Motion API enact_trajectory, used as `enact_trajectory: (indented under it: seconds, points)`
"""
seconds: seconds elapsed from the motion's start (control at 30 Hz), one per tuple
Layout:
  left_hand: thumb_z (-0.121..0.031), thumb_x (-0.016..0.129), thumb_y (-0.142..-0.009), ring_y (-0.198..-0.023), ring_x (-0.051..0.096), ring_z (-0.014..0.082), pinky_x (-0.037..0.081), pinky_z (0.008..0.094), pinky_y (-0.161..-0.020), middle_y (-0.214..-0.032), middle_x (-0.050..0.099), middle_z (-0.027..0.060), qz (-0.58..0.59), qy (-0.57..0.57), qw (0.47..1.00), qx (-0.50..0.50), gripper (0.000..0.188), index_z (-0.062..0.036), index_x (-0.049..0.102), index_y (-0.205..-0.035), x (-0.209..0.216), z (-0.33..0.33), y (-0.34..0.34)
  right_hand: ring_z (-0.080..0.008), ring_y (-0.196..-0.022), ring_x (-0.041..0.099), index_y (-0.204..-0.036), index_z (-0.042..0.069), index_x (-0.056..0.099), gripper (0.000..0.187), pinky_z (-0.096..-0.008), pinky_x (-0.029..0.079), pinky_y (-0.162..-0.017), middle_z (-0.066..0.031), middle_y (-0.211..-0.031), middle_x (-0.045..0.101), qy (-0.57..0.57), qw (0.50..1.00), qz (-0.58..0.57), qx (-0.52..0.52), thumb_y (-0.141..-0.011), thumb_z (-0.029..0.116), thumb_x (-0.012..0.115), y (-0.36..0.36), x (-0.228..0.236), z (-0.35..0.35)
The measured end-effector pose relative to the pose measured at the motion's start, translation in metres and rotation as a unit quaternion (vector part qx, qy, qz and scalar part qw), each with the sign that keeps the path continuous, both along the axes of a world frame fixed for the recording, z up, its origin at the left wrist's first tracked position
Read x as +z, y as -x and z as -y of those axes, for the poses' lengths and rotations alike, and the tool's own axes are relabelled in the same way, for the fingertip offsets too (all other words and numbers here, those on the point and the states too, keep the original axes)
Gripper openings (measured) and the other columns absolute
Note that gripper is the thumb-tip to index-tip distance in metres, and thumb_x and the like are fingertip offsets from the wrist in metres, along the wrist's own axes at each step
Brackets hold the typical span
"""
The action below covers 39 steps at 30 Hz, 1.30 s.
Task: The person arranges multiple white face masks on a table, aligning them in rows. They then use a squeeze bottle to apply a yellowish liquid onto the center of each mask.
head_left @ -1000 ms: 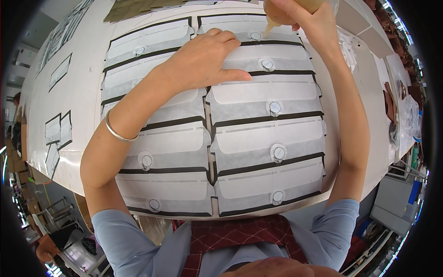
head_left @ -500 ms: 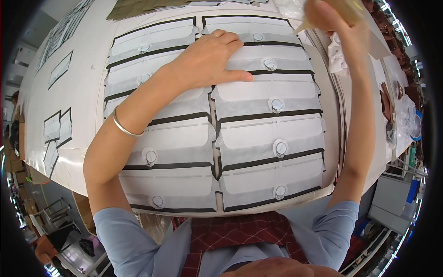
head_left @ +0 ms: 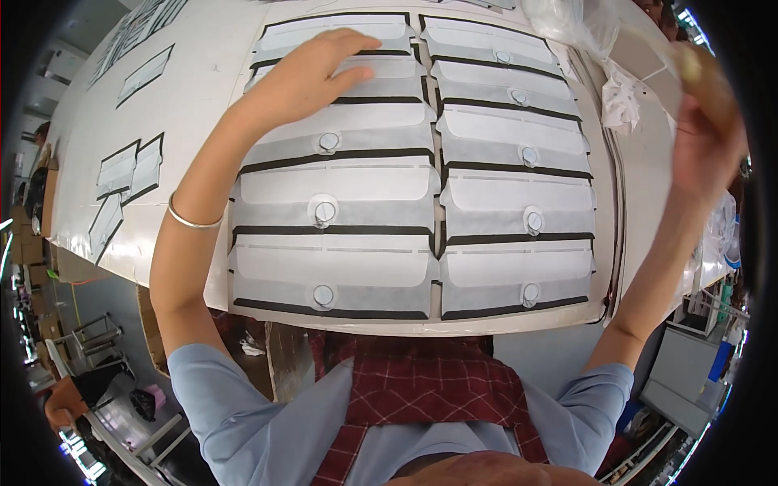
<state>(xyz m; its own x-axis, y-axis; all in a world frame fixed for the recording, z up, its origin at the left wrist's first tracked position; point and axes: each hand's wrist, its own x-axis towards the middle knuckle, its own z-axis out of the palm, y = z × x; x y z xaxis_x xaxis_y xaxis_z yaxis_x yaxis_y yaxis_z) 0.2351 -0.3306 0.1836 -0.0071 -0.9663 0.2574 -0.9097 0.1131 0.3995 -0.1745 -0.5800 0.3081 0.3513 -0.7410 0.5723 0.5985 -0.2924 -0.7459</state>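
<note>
Two columns of flat white-and-grey panels with black edges, such as one at the near right (head_left: pixel 519 263), lie on the table. Most visible panels bear a small round disc (head_left: pixel 323 295) at their lower middle. Over the far part of the left column hovers my left hand (head_left: pixel 312 77), its fingers stretched and thumb apart, with nothing in it; it hides parts of the panels below. Out at the far right, my right hand (head_left: pixel 703 150) is wrapped round a tan squeeze bottle (head_left: pixel 703 77). Both are smeared by motion; the bottle's pointed nozzle shows only in the earlier picture.
Loose smaller black-edged pieces (head_left: pixel 117 172) lie on the white table (head_left: pixel 186 235) at the left. Crumpled white paper (head_left: pixel 621 99) and clear plastic bags (head_left: pixel 567 20) sit at the far right. Grey boards (head_left: pixel 596 113) run along the right column.
My left hand has shifted left, off the right column's edge, over the left column. My right hand has swung right and nearer with the bottle. The view has shifted, so the panels sit higher.
</note>
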Motion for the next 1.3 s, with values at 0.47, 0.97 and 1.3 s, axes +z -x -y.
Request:
enact_trajectory:
  seconds: [0.47, 0.97, 1.3]
  points:
    - [-0.026, 0.062, -0.1, -0.128, 0.053, 0.0351, 0.045, 0.0424, -0.109, -0.136, 0.06, 0.0168, 0.076, 0.019, 0.997, -0.016, 0.043, 0.0017, 0.06, -0.132, -0.036, 0.041, -0.009, -0.0145, -0.082, 0.073, -0.115, 0.009, 0.065, 0.035, -0.027, 0.058, -0.059, -0.0051, -0.097, 0.074, -0.073, 0.972, -0.221, 0.005, -0.094, 0.037, 0.074, -0.225, -0.122, -0.01]
    - [-0.053, 0.06, -0.097, -0.125, 0.056, 0.0382, 0.046, 0.0436, -0.107, -0.135, 0.058, 0.0228, 0.069, 0.0, 0.997, -0.037, 0.068, 0.0047, 0.06, -0.133, -0.027, 0.036, -0.004, -0.0146, -0.08, 0.071, -0.113, 0.01, 0.067, 0.033, -0.0271, 0.056, -0.058, -0.0044, -0.097, 0.074, -0.064, 0.969, -0.236, -0.027, -0.093, 0.035, 0.075, -0.248, -0.139, 0.005]
    - [-0.056, 0.064, -0.094, -0.125, 0.056, 0.0382, 0.046, 0.0435, -0.107, -0.137, 0.057, 0.0224, 0.063, -0.004, 0.997, -0.035, 0.072, 0.0037, 0.06, -0.133, -0.026, 0.034, -0.003, -0.0145, -0.081, 0.071, -0.118, 0.01, 0.064, 0.036, -0.027, 0.057, -0.057, -0.0051, -0.099, 0.072, -0.059, 0.97, -0.237, 0.0, -0.095, 0.036, 0.073, -0.234, -0.138, -0.002]
